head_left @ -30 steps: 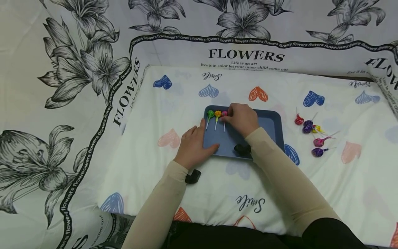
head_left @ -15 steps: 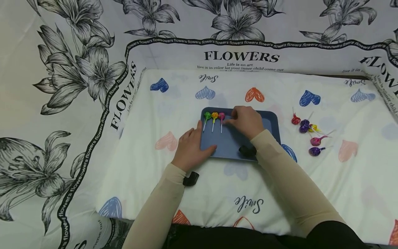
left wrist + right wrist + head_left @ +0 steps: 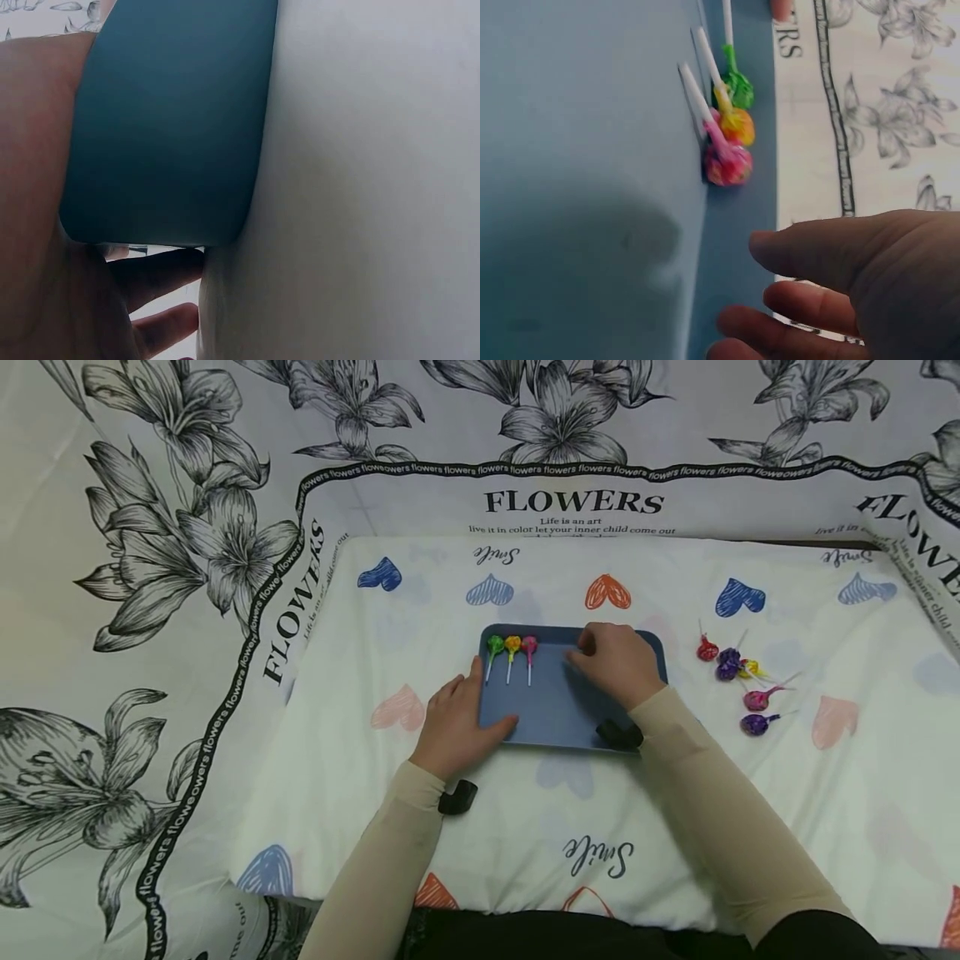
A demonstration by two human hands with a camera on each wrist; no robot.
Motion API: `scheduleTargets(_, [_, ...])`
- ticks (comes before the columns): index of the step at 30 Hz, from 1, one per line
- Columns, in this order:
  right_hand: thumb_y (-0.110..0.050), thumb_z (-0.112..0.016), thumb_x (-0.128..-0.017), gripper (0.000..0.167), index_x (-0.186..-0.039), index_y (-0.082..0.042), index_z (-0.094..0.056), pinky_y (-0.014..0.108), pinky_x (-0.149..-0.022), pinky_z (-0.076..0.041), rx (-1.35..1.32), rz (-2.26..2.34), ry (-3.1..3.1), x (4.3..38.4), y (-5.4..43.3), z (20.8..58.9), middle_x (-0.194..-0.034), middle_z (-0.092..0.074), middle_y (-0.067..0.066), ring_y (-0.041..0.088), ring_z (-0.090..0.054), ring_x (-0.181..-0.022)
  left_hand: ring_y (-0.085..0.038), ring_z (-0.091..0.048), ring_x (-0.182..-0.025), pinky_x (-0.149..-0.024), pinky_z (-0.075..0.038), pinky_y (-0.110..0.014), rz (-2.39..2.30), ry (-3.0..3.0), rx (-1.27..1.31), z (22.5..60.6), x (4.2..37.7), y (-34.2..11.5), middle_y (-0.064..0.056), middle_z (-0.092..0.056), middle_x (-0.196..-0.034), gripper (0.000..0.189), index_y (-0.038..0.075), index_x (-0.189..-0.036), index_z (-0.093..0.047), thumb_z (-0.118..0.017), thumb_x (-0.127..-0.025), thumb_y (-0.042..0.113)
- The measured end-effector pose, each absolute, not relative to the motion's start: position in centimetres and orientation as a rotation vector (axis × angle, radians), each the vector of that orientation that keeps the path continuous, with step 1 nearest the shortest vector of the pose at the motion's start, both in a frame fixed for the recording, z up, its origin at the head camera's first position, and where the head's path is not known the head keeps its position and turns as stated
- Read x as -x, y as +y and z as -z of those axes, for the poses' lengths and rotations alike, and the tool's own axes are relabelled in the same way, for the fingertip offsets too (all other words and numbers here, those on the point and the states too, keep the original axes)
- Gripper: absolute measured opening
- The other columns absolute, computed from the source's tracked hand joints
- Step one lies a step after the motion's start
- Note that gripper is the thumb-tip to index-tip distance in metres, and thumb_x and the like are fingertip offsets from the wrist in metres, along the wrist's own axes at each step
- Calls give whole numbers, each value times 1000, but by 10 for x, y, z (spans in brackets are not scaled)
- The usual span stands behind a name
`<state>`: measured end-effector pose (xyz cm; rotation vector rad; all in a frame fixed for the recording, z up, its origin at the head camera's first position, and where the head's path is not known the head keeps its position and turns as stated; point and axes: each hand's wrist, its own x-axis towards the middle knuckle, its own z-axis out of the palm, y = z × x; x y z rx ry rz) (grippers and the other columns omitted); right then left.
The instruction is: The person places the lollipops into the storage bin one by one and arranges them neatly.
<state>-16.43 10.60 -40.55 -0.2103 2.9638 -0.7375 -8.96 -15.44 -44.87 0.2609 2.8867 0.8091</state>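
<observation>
A green lollipop [image 3: 496,646], a yellow-orange lollipop [image 3: 513,645] and a pink lollipop [image 3: 529,646] lie side by side in the blue-grey tray [image 3: 551,718], sticks toward the person. The left hand [image 3: 459,725] rests against the tray's left side, index finger straight along it and thumb extended over the near left corner. Above the tray's far right part is the right hand [image 3: 618,664], apart from the lollipops. In the right wrist view, this right hand [image 3: 832,277] has relaxed, spread fingers with nothing between them, near the pink lollipop [image 3: 729,163].
To the tray's right, on the heart-patterned cloth [image 3: 577,835], lie a red lollipop [image 3: 707,649], a dark purple one [image 3: 727,664], a yellow one [image 3: 751,669], a pink one [image 3: 757,699] and another purple one [image 3: 756,724]. Some of them touch or overlap.
The right hand has let go of the pink lollipop, which stays in the tray beside the yellow-orange one, and has moved right. The left hand keeps its place at the tray.
</observation>
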Motion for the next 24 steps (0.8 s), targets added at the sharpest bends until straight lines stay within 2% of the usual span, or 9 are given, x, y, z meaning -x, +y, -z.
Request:
scheduleTargets(6, [-31, -73, -96, 29, -105, -4, -77, 47, -68, -54, 178, 761, 3022, 157, 119, 401, -94, -76, 13, 28, -67, -78, -40, -36, -151, -123, -27, -59, -796, 2897, -272, 449, 89, -154, -12, -41, -166, 106, 6, -169, -16, -65, -93, 62])
scheduleTargets(16, [-33, -71, -98, 33, -105, -1, -77, 47, -65, -53, 84, 795, 3044, 152, 142, 400, -96, -76, 18, 31, -67, -79, -39, -35, -151, -123, -26, -58, -779, 2889, -271, 448, 90, -154, -12, -40, -167, 106, 8, -169, -15, -65, -94, 62])
scheduleTargets(24, [-32, -69, -99, 32, -105, -1, -75, 43, -62, -47, 40, 811, 3065, 148, 160, 399, -94, -75, 17, 31, -63, -77, -38, -34, -152, -124, -25, -57, -779, 2886, -262, 448, 89, -153, -12, -41, -166, 107, 9, -170, -13, -65, -94, 63])
